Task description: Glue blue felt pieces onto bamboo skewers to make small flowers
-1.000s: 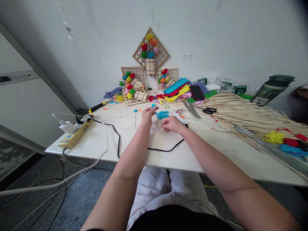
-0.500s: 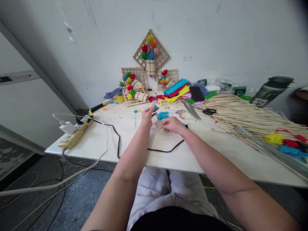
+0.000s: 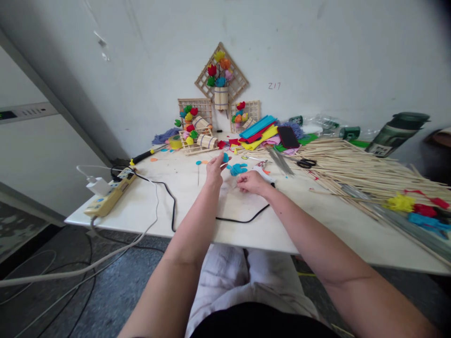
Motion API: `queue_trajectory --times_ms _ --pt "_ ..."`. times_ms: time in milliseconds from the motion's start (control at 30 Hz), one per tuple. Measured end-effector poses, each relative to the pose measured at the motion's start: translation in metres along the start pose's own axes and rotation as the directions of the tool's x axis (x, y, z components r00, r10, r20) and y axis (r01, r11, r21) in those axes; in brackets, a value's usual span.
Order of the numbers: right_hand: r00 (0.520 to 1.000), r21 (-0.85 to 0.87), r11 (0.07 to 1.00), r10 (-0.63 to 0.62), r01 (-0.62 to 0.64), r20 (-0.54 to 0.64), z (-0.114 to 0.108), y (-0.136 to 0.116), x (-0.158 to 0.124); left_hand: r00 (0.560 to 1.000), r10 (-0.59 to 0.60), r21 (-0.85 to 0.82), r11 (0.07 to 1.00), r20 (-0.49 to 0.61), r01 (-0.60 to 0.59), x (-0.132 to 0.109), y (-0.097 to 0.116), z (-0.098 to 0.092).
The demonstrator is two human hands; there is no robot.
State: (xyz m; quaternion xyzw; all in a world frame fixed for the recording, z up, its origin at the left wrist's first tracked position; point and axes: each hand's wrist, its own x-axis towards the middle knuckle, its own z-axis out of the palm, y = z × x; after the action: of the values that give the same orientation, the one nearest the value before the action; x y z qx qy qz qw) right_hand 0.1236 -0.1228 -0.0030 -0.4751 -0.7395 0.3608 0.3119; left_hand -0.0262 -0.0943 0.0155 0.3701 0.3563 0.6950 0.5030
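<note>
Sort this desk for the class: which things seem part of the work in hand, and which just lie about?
Likely part of the work:
blue disc, in the left hand
blue piece, by the right hand

Probably just lying about:
phone
flask
charger

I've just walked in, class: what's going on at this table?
A person is at a long white table. The left hand holds a small, round blue piece. The right hand is close to a bright blue felt-like bundle; whether it grips anything is too small to tell. Behind, a diamond-shaped lattice of pale sticks, bearing colourful flowers, is against the wall. Loose, thin, pale sticks spread over the table's right side.
</note>
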Motion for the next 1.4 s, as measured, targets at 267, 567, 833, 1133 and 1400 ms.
queue_trajectory --times_ms 267,567,833,1133,1400 --pt "1.000 -0.021 1.000 -0.011 0.011 0.009 0.0006 0.0056 0.0017 1.000 -0.003 0.016 1.000 0.018 0.003 0.0008 0.0002 -0.0013" --pt "0.999 -0.051 0.998 -0.047 0.048 0.017 -0.0011 0.0023 -0.0008 0.999 0.030 -0.059 0.998 0.042 -0.027 0.0049 -0.0057 -0.0034" --pt "1.000 -0.011 1.000 -0.013 0.013 0.001 -0.0010 0.0008 -0.0015 0.999 0.022 -0.043 0.999 0.023 -0.021 0.0040 -0.0041 -0.0030" --pt "1.000 0.009 1.000 -0.002 0.002 0.006 0.0018 0.0066 0.0019 1.000 -0.002 -0.027 1.000 -0.004 0.002 0.0040 -0.0026 -0.0036" --pt "1.000 0.032 0.999 -0.001 0.001 0.003 0.0021 0.0089 0.0036 0.995 -0.065 0.034 0.997 0.076 0.063 0.0023 -0.0017 -0.0023"
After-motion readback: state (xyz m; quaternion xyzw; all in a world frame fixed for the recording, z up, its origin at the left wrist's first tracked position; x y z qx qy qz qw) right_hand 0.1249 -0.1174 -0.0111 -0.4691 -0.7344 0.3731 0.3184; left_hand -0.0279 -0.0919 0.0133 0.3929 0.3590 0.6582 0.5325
